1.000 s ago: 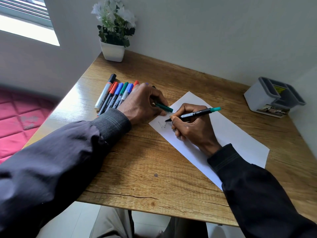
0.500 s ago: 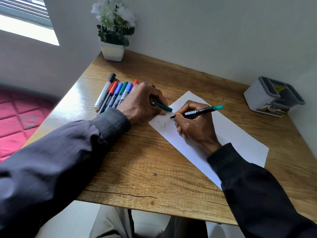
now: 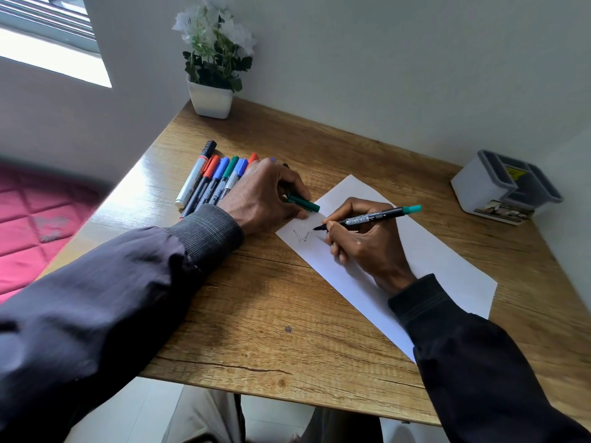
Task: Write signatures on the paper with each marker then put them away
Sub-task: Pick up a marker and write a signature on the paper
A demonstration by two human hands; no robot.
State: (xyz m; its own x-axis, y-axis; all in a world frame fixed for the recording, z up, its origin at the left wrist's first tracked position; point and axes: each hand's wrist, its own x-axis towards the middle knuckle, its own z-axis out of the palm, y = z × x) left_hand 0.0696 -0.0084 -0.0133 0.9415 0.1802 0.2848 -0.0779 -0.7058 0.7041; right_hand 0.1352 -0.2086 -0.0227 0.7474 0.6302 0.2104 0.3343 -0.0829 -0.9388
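A white sheet of paper [image 3: 441, 257] lies at an angle on the wooden table [image 3: 287, 314]. My right hand [image 3: 367, 244] grips a black marker with a teal end [image 3: 371, 218], its tip on the paper just right of a short scribbled signature [image 3: 302, 235]. My left hand [image 3: 265, 195] rests at the sheet's left corner and holds the marker's green cap [image 3: 303, 204]. A row of several capped markers [image 3: 214, 179] with red, blue, green and black caps lies left of that hand, partly hidden by it.
A grey and white compartment holder [image 3: 505, 187] stands at the table's far right, by the wall. A white pot with white flowers [image 3: 211, 91] sits at the far left corner. The table's left edge drops to a pink mat [image 3: 38, 219].
My right hand has slid the marker tip rightward along the paper, and the signature has grown longer. My left hand stays put with the cap.
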